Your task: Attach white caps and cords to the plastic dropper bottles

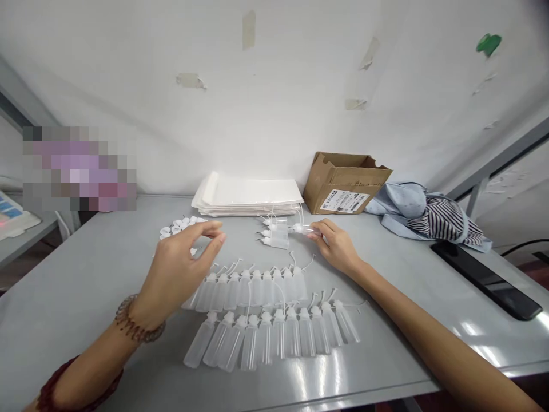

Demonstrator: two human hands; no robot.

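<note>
My right hand (332,243) pinches a small clear squeeze bottle (303,229) lying sideways, its white cap pointing left. Just left of it, several similar capped bottles (275,242) with thin needle tips lie together. My left hand (186,257) hovers with thumb and fingertips a little apart, and nothing shows between them. Behind that hand is a pile of small white caps (174,228), some with needle tips, partly hidden by it. Nearer to me, two rows of translucent bottles lie side by side, a back row (256,289) and a front row (278,337), with thin strap-like strips at their necks.
White flat sheets or envelopes (257,194) are stacked against the wall. An open cardboard box (349,183) stands beside them. Farther right are a blue and striped cloth bundle (441,217) and a long black object (486,280). The grey table's (141,377) front edge is near me.
</note>
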